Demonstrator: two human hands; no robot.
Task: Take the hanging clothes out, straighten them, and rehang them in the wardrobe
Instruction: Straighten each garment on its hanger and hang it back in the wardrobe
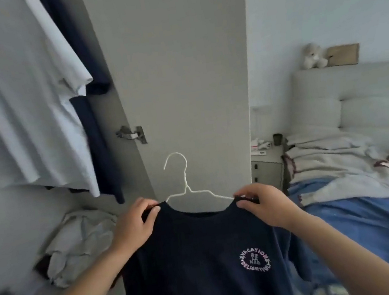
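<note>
Dark navy knit t-shirt (204, 258), soft matte fabric, round pink-white printed logo (255, 260) on chest, hangs on thin white wire hanger (190, 193). Hook up, opening to the left; hanger's long axis runs left-right, shirt body drops straight down. Held in mid-air in front of grey wardrobe door (176, 62). Left hand (134, 223) pinches left shoulder seam, fingers curled over fabric; right hand (258, 203) pinches right shoulder likewise. White shirts (14, 97) hang at left; rumpled bed (354, 174) at right.
</note>
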